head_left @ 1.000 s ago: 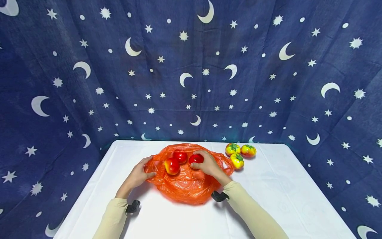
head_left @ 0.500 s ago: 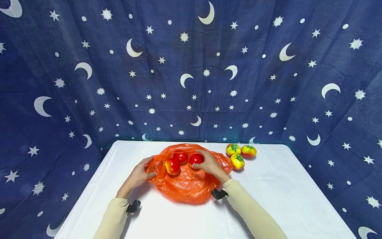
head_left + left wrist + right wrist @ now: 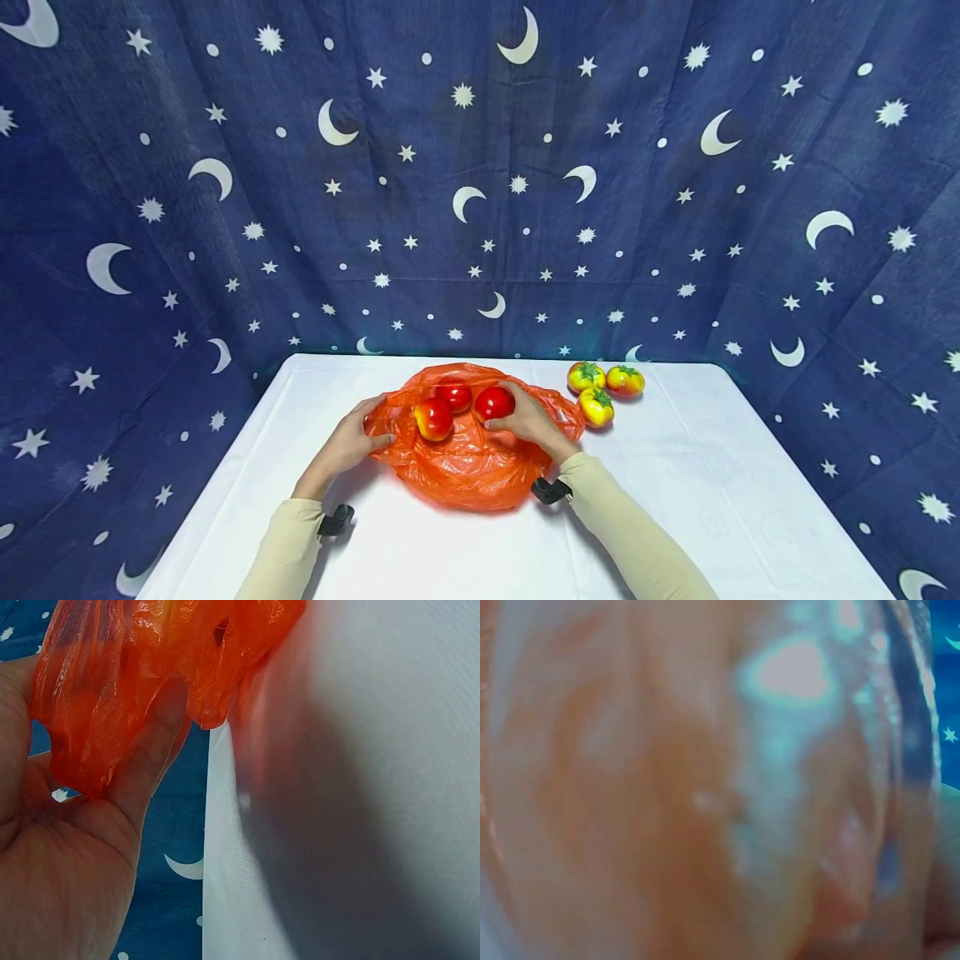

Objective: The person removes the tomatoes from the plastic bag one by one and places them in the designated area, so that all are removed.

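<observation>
A crumpled orange bag [image 3: 465, 479] lies on the white surface [image 3: 697, 500], toward its far side. Three red fruits rest at the bag, whether inside or on top of it I cannot tell: a front fruit [image 3: 433, 419], flushed yellow on its left side, at 10 o'clock of the bag's middle, a back fruit [image 3: 453, 397] at 11 and a right fruit [image 3: 492, 404] at 1. The front and back ones overlap in the head view; the right one sits a little apart.

The left hand [image 3: 348, 437] is at the bag's 9 o'clock edge, thumb straight and spread well away from the fingers, with the film lying between them. The right hand [image 3: 528, 417] reaches over the bag from 4 o'clock, thumb and fingers parted at the right fruit's 3 o'clock side; whether they grip it I cannot tell, and the right wrist view is blurred.

Just beyond the bag's tip, toward 2 o'clock, cluster three yellow-and-red fruits [image 3: 596, 408] with green tops. A starry blue curtain [image 3: 637, 217] hangs behind.
</observation>
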A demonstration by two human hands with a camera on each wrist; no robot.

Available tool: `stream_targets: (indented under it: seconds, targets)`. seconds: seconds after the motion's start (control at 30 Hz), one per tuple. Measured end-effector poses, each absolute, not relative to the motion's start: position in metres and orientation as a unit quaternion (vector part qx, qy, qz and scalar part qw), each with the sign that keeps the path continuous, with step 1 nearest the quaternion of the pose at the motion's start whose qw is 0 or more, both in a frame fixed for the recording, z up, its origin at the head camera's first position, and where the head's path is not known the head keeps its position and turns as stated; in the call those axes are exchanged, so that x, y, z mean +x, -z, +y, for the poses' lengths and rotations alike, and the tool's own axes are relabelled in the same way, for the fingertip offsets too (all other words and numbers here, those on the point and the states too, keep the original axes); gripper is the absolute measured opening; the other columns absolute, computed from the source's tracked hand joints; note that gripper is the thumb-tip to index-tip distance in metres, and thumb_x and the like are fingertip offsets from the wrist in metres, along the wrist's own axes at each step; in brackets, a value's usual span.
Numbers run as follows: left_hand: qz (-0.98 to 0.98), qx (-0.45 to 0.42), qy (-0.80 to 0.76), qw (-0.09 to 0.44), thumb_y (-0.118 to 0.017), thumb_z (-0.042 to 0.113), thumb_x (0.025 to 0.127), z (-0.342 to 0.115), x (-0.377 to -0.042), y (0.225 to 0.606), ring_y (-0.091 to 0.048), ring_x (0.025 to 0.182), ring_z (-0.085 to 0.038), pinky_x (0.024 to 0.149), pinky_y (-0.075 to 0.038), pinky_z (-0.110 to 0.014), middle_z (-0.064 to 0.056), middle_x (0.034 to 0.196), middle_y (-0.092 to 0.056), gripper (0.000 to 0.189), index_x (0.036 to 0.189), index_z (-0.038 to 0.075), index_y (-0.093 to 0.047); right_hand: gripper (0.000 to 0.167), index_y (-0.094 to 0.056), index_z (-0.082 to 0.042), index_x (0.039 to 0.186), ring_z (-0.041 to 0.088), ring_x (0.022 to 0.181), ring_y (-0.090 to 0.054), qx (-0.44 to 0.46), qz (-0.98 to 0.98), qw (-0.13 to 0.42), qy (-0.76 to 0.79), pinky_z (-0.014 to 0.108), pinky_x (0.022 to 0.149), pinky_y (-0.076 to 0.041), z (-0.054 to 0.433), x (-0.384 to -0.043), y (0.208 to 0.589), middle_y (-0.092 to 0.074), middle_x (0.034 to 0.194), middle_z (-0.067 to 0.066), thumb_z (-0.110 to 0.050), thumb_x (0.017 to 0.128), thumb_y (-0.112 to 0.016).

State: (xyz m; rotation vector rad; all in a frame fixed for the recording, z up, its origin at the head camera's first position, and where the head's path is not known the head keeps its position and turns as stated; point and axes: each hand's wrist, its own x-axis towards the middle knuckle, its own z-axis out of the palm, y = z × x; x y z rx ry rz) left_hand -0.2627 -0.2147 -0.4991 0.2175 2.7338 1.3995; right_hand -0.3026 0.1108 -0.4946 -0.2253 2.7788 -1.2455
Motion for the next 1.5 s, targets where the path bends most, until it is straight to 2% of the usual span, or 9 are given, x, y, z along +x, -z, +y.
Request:
stream_targets:
  seconds: [0.37,0.6,0.87,1.5]
  targets:
    - [0.886,0.064,-0.458,0.033,-0.074,0.011,0.082,-0.214,-0.262,0.5,-0.032,0.144,-0.042,0.119,-0.021,-0.061,-0.019,0.154,-0.038,0.078,0.151,0.006,-0.038,0.075,-0.045,-0.012,0.141,0.036,0.118,-0.058,-0.055,0.91,0.035,0.41,0.052,0.103,-0.049,0.111,-0.304,0.501,-0.058,0.133,0.019,-0.025,0.078,-0.082]
    - [0.888,0.066,-0.454,0.032,-0.074,0.012,0.082,-0.213,-0.261,0.498,-0.032,0.144,-0.043,0.118,-0.021,-0.062,-0.02,0.154,-0.038,0.078,0.15,0.006,-0.038,0.08,-0.044,-0.012,0.142,0.036,0.12,-0.057,-0.036,0.912,0.035,0.408,0.053,0.103,-0.049,0.11,-0.303,0.504,-0.056,0.137,0.018,-0.029,0.075,-0.085]
    - [0.892,0.07,-0.447,0.026,-0.075,0.013,0.082,-0.214,-0.26,0.498,-0.034,0.143,-0.044,0.118,-0.023,-0.062,-0.021,0.154,-0.037,0.079,0.151,0.006,-0.037,0.073,-0.047,-0.013,0.135,0.035,0.119,-0.057,-0.032,0.902,0.025,0.431,0.053,0.103,-0.049,0.111,-0.297,0.501,-0.058,0.134,0.018,-0.027,0.074,-0.085]
    - [0.891,0.067,-0.449,0.024,-0.075,0.012,0.082,-0.215,-0.261,0.501,-0.033,0.144,-0.043,0.119,-0.022,-0.06,-0.021,0.154,-0.037,0.079,0.15,0.004,-0.037,0.075,-0.051,-0.019,0.137,0.034,0.124,-0.054,-0.06,0.872,0.016,0.485,0.056,0.105,-0.045,0.111,-0.286,0.489,-0.056,0.138,0.012,-0.025,0.071,-0.087]
